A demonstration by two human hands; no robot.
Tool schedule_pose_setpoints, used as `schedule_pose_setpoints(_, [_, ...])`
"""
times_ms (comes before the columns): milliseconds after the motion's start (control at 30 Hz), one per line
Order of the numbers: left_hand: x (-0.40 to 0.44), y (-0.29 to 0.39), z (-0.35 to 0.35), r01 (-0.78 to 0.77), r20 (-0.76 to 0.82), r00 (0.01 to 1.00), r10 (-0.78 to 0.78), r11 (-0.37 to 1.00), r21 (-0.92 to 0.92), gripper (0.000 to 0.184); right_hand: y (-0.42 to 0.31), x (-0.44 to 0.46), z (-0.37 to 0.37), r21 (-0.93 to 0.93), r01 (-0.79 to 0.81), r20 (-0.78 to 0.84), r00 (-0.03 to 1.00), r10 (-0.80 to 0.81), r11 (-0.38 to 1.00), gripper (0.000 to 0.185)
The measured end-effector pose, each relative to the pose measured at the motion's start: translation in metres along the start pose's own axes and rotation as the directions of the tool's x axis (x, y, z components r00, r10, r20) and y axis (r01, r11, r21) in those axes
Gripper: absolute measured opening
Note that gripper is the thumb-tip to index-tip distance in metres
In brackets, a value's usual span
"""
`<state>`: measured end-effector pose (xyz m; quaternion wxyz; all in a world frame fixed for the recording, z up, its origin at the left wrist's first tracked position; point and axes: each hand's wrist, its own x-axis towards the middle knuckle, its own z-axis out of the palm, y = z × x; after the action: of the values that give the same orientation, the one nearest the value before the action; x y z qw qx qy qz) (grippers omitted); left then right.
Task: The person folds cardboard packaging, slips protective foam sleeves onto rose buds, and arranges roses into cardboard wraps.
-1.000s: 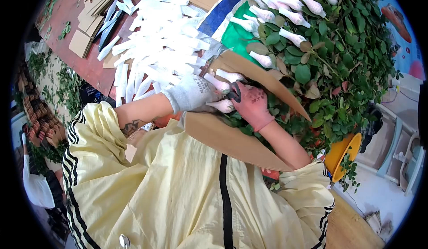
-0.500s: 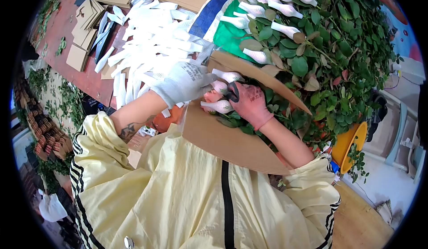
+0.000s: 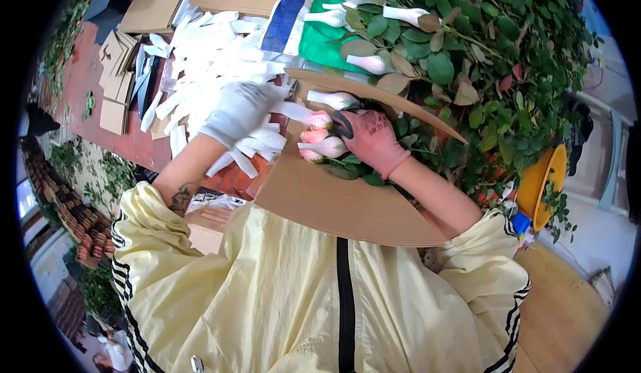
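My left hand [image 3: 242, 111], in a pale grey-white glove, is smeared by motion beside a pile of white foam net sleeves [image 3: 217, 49]. Its fingers appear closed on one flower net sleeve [image 3: 291, 111], whose end reaches a bare pink rose [image 3: 320, 119]. In a pink glove with dark fingertips, my right hand [image 3: 367, 138] closes around a rose just below its head; the stem is hidden. Netted roses lie above [image 3: 336, 100] and below [image 3: 328, 147] it. Another bare rose [image 3: 312, 137] shows between them. All rest within a bent sheet of brown cardboard [image 3: 334, 203].
Leafy rose stems [image 3: 467, 59] with netted heads heap up at the right. Stacked cardboard [image 3: 157, 3] and small folded cards [image 3: 119, 103] sit on the red table [image 3: 83, 113] at the left. A yellow tub [image 3: 546, 187] stands at far right.
My left hand has pulled back leftward from the roses, and bare pink petals now show there. My right hand stays at the rose. The whole view has shifted slightly.
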<state>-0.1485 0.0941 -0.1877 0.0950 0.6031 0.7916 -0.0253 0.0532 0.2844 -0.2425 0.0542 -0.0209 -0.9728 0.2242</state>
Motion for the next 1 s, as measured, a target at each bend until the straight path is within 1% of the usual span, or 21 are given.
schedule_pose_setpoints(33, [-0.002, -0.01, -0.011, 0.063, 0.128, 0.99, -0.066, 0.998, 0.028, 0.032, -0.005, 0.002, -0.007, 0.002, -0.02, 0.011, 1.0, 0.02, 1.0, 0.025])
schedule_pose_setpoints(67, [-0.01, -0.015, -0.016, 0.1, 0.064, 0.993, -0.101, 0.995, 0.012, 0.033, -0.009, 0.004, -0.014, 0.004, -0.029, 0.0, 1.0, 0.029, 1.0, 0.025])
schedule_pose_setpoints(133, [-0.015, -0.007, -0.041, 0.19, -0.005, 0.982, -0.19, 0.981, -0.039, 0.03, -0.015, 0.009, -0.02, -0.008, -0.032, 0.056, 0.998, 0.033, 0.999, 0.024])
schedule_pose_setpoints(200, [-0.009, 0.002, -0.047, 0.002, -0.119, 0.993, -0.021, 0.987, -0.158, 0.028, -0.014, 0.01, -0.017, 0.014, -0.041, 0.074, 0.996, 0.04, 0.999, 0.023])
schedule_pose_setpoints(233, [-0.006, 0.012, -0.052, -0.11, -0.04, 0.994, 0.103, 0.952, -0.284, 0.031, -0.013, 0.01, -0.016, 0.026, -0.058, 0.095, 0.994, 0.056, 0.998, 0.023])
schedule_pose_setpoints(267, [-0.004, 0.026, -0.053, -0.183, -0.102, 0.983, 0.154, 0.872, -0.454, 0.032, -0.013, 0.011, -0.018, 0.025, -0.048, 0.097, 0.994, 0.045, 0.999, 0.023])
schedule_pose_setpoints(333, [0.009, 0.044, -0.018, -0.289, -0.288, 0.947, 0.145, 0.778, -0.557, 0.032, -0.017, 0.009, -0.025, -0.059, -0.023, 0.127, 0.991, 0.03, 0.998, 0.031])
schedule_pose_setpoints(367, [0.012, 0.045, -0.003, -0.289, -0.295, 0.945, 0.14, 0.778, -0.557, 0.032, -0.019, 0.01, -0.03, -0.065, -0.017, 0.129, 0.991, 0.025, 0.998, 0.031])
schedule_pose_setpoints(433, [0.019, 0.044, 0.013, -0.372, -0.273, 0.923, 0.272, 0.816, -0.443, 0.027, -0.025, 0.014, -0.044, -0.153, -0.049, 0.306, 0.947, 0.095, 0.987, 0.03])
schedule_pose_setpoints(467, [0.018, 0.043, 0.018, -0.369, -0.277, 0.923, 0.266, 0.817, -0.444, 0.027, -0.027, 0.017, -0.052, -0.156, -0.043, 0.309, 0.947, 0.09, 0.987, 0.03])
schedule_pose_setpoints(533, [0.012, 0.045, 0.019, -0.358, -0.245, 0.927, 0.284, 0.866, -0.349, 0.023, -0.03, 0.019, -0.065, -0.349, -0.004, 0.031, 0.999, 0.015, 0.937, 0.033])
schedule_pose_setpoints(567, [0.01, 0.047, 0.017, -0.353, -0.244, 0.929, 0.279, 0.865, -0.355, 0.023, -0.025, 0.02, -0.061, -0.381, 0.033, -0.01, 0.999, -0.04, 0.924, 0.037])
schedule_pose_setpoints(600, [0.01, 0.049, 0.006, -0.311, -0.181, 0.949, 0.259, 0.865, -0.394, 0.021, -0.023, 0.018, -0.055, -0.383, 0.037, -0.007, 0.999, -0.043, 0.923, 0.037])
schedule_pose_setpoints(633, [0.011, 0.049, -0.001, -0.266, -0.119, 0.964, 0.238, 0.865, -0.426, 0.02, -0.021, 0.018, -0.046, -0.419, 0.003, 0.044, 0.999, 0.017, 0.908, 0.039])
schedule_pose_setpoints(667, [0.012, 0.049, 0.002, -0.262, -0.124, 0.965, 0.231, 0.867, -0.424, 0.02, -0.018, 0.019, -0.038, -0.455, -0.027, 0.093, 0.993, 0.077, 0.89, 0.041])
schedule_pose_setpoints(733, [0.012, 0.052, 0.021, -0.231, -0.08, 0.973, 0.218, 0.877, -0.421, 0.02, -0.015, 0.016, -0.037, -0.449, 0.006, 0.073, 0.997, 0.03, 0.893, 0.042])
schedule_pose_setpoints(800, [0.011, 0.053, 0.028, -0.256, -0.116, 0.967, 0.229, 0.886, -0.386, 0.018, -0.018, 0.018, -0.04, -0.38, -0.081, 0.171, 0.973, 0.156, 0.921, 0.047])
schedule_pose_setpoints(833, [0.012, 0.054, 0.022, -0.259, -0.07, 0.965, 0.252, 0.883, -0.392, 0.017, -0.019, 0.02, -0.042, -0.382, -0.078, 0.172, 0.973, 0.154, 0.921, 0.047])
schedule_pose_setpoints(900, [0.012, 0.055, 0.013, -0.265, -0.028, 0.96, 0.277, 0.876, -0.403, 0.017, -0.02, 0.023, -0.044, -0.368, -0.063, 0.05, 0.995, 0.087, 0.928, 0.044])
schedule_pose_setpoints(967, [0.014, 0.055, 0.007, -0.332, -0.002, 0.941, 0.339, 0.919, -0.214, 0.023, -0.017, 0.024, -0.034, -0.327, -0.095, 0.004, 0.995, 0.101, 0.94, 0.044])
schedule_pose_setpoints(1000, [0.014, 0.054, 0.008, -0.332, -0.006, 0.941, 0.339, 0.918, -0.214, 0.023, -0.015, 0.025, -0.026, -0.278, -0.119, -0.042, 0.993, 0.111, 0.953, 0.044])
